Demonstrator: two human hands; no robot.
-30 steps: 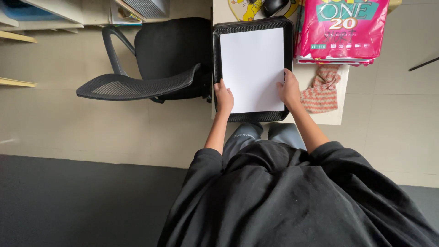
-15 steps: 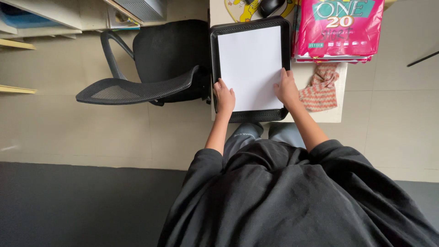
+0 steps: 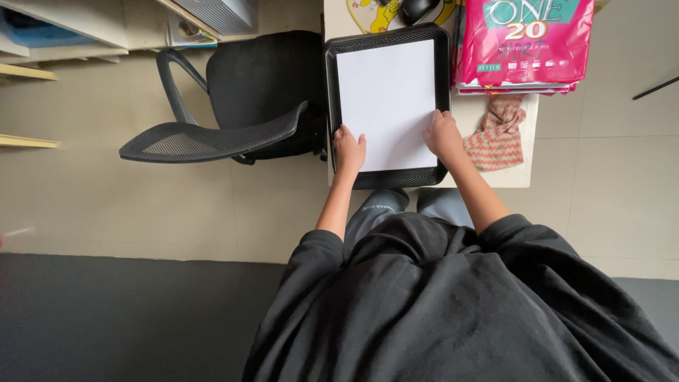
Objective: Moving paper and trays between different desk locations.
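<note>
the white sheet (image 3: 385,99) is laid flat inside a black tray (image 3: 329,92) on the small table (image 3: 520,177), filling most of it. its lower left corner is pressed by the left hand (image 3: 349,150), its right edge by the right hand (image 3: 443,134); both are laid flat, nothing gripped. a pink package (image 3: 523,42) and a knitted cloth (image 3: 497,134) are seen beside the tray. a black chair (image 3: 233,106) is placed to the left. the table's far end is cut off.
</note>
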